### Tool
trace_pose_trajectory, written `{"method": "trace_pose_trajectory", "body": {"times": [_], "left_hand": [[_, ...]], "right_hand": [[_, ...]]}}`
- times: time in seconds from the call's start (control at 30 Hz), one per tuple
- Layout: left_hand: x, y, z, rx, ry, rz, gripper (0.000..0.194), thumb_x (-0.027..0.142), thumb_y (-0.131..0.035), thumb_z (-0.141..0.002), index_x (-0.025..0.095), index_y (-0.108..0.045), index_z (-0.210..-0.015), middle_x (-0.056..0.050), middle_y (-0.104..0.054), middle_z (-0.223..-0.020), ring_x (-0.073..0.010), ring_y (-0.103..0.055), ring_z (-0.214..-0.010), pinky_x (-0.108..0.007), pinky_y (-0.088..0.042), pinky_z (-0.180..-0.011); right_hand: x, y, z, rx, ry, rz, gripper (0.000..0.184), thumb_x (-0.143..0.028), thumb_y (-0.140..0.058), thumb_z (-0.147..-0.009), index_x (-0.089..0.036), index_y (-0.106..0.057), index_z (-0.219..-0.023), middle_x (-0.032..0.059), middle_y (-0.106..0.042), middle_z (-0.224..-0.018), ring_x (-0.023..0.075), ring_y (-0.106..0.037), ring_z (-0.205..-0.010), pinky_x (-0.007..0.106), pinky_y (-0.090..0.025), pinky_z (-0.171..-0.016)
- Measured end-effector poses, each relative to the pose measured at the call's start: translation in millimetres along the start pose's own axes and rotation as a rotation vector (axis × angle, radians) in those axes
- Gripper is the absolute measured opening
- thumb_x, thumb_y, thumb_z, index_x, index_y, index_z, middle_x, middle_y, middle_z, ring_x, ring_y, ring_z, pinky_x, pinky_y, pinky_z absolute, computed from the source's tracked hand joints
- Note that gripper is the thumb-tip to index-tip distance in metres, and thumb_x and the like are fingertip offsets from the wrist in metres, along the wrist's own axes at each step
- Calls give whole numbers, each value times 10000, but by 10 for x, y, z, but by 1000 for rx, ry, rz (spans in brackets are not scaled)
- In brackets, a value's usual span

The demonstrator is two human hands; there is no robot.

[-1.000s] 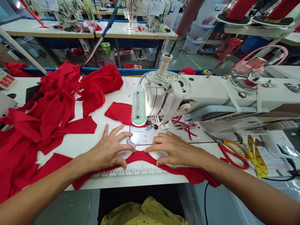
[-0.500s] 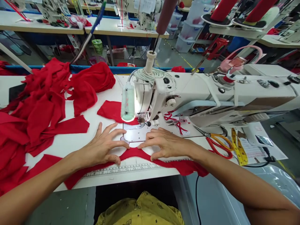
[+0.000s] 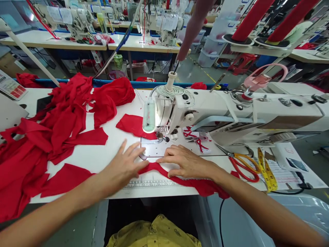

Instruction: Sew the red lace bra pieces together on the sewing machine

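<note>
A narrow strip of red fabric [image 3: 177, 179] lies in a wavy line along the front of the sewing table. My right hand [image 3: 186, 163] rests over it with curled fingers, the strip between forefinger and thumb. At the strip's left part is my left hand [image 3: 124, 166], slightly blurred, its fingers spread and one fingertip touching the cloth. That hand hides the strip's left end. Just beyond both hands is the metal plate [image 3: 151, 149] of a white sewing machine [image 3: 205, 104]. Another red piece [image 3: 131, 124] lies left of the needle area.
A heap of red fabric [image 3: 66, 113] covers the table's left side. A printed ruler scale [image 3: 151, 184] runs along the front edge. Scissors with red and orange handles [image 3: 245, 168] and a yellow tape measure [image 3: 267, 171] lie right. A clear plastic bin [image 3: 246, 219] stands below.
The view has tilted up a little and shifted left. My left hand has moved with the strip's left part, which no longer stretches out beneath my forearm. My right hand stays on the strip.
</note>
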State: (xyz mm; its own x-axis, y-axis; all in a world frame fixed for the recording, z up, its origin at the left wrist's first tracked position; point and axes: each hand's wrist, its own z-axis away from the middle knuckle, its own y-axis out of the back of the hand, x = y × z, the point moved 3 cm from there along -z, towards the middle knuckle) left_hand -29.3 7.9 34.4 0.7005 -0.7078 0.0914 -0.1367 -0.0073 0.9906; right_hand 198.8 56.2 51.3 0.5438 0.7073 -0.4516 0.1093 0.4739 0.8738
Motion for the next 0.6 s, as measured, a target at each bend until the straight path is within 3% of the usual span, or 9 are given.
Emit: {"method": "trace_pose_trajectory", "body": {"times": [0.07,0.1,0.2,0.27,0.37,0.47,0.53,0.6], "left_hand": [[275,-88,67,151,-29,-49,409,141,-603,-919,128,-566,-1326,-165,-607,-1335,-288,-547,-1271,-470,-449,-1079],[395,-155,106,202,9,-71,421,174,-556,-954,86,-528,-1364,-170,-622,-1321,-279,-565,-1254,-427,-470,-1062],[665,-351,201,301,103,-141,527,394,-480,-998,12,-522,-1359,-200,-627,-1325,-308,-584,-1234,-441,-473,-1049],[740,-429,229,320,152,-172,574,469,-457,-995,31,-535,-1358,-181,-625,-1341,-311,-583,-1237,-456,-454,-1062],[747,-455,232,328,162,-167,558,481,-443,-1001,65,-548,-1358,-150,-627,-1352,-295,-573,-1254,-456,-422,-1089],[723,-439,234,369,142,-139,497,432,-434,-1017,88,-555,-1355,-136,-633,-1346,-277,-575,-1250,-445,-389,-1115],[701,-444,234,418,126,-122,475,398,-436,-1020,106,-535,-1380,-129,-634,-1345,-273,-579,-1244,-438,-365,-1133],[672,-466,217,461,109,-108,496,393,-446,-1015,118,-495,-1425,-133,-628,-1349,-280,-582,-1240,-438,-349,-1145]], "right_hand": [[-78,-9,203,144,-5,-19,367,-304,-626,-939,-275,-623,-1305,59,-630,-1040,217,-579,-973,377,-474,-885],[-109,-28,347,236,-16,-44,325,-304,-564,-975,-266,-622,-1293,60,-640,-1032,209,-590,-975,362,-492,-883],[-88,-196,895,471,-160,-28,305,-309,-529,-984,-318,-601,-1281,63,-636,-1063,222,-620,-971,346,-555,-815],[17,-383,1252,498,-254,36,425,-363,-594,-939,-369,-540,-1360,91,-611,-1125,281,-631,-1005,386,-591,-765],[218,-578,1629,623,-317,61,437,-328,-511,-949,-455,-517,-1367,110,-605,-1102,341,-649,-949,459,-599,-720],[339,-614,1700,659,-334,-17,463,-213,-498,-943,-501,-560,-1299,73,-623,-1019,307,-669,-915,416,-606,-710],[352,-524,1613,692,-298,-6,439,-189,-492,-951,-444,-593,-1293,56,-632,-978,265,-675,-882,379,-605,-707],[321,-366,1470,763,-173,98,392,-175,-478,-960,-355,-625,-1276,49,-637,-930,216,-658,-820,346,-586,-680]]}}
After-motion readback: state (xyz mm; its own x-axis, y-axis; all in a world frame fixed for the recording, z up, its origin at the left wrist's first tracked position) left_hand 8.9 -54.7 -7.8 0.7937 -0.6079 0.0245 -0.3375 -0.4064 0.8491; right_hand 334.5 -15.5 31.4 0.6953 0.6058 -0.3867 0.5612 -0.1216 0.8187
